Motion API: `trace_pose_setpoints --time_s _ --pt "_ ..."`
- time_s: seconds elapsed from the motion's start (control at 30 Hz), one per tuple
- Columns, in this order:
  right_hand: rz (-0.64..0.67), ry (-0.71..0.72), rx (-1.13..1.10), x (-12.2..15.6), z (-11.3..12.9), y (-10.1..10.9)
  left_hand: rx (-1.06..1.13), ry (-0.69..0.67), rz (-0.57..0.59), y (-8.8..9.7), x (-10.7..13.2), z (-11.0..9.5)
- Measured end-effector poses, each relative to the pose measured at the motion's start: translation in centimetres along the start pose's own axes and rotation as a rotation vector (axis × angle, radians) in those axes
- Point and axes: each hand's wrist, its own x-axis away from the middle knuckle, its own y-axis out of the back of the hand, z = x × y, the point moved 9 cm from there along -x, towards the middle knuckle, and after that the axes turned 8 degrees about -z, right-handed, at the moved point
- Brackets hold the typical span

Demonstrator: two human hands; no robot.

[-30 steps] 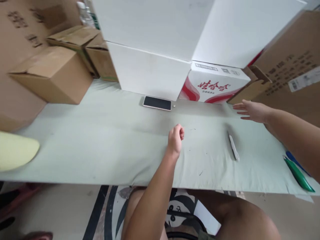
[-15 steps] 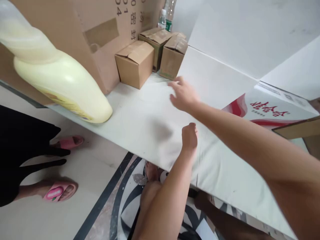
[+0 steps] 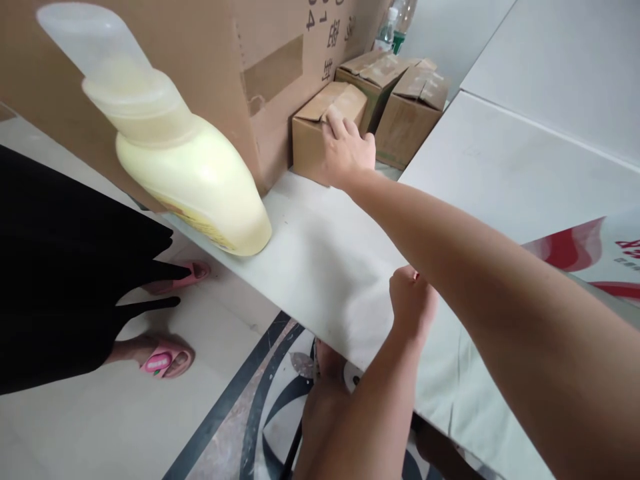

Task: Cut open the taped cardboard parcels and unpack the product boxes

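My right hand point(image 3: 350, 150) reaches out over the white-covered table to a small brown cardboard box point(image 3: 307, 150). Its fingers are apart and appear to lie against the box's front and top edge. My left hand point(image 3: 413, 297) is closed in a fist low over the table, beside my right forearm. The inside of that fist is hidden, so I cannot tell what it holds, if anything. Two more small cardboard boxes point(image 3: 410, 120) stand just behind the first one. A pale yellow bottle point(image 3: 205, 177) with a translucent cap stands at the table's left edge.
A large cardboard carton point(image 3: 200, 60) with printed characters rises behind the bottle. Clear plastic bottles point(image 3: 395, 30) stand at the back by the wall. A red-and-white box point(image 3: 575, 250) lies at the right. Another person's pink slippers point(image 3: 170, 360) and dark clothing show at the left.
My right hand has moved left and forward from the bare table onto the nearest small box. My left hand stays closed. The camera view has shifted left.
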Motion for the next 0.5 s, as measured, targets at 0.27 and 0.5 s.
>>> trace_pose_setpoints --time_s 0.27,0.5 --pt "-0.033 0.018 0.065 11.0 -6.6 5.2 -0.101 -0.562 -0.204 2.2 4.1 -7.3" --pt "-0.332 0.028 0.115 35.8 -12.3 13.8 -0.372 -1.101 -0.568 3.2 7.3 -9.4"
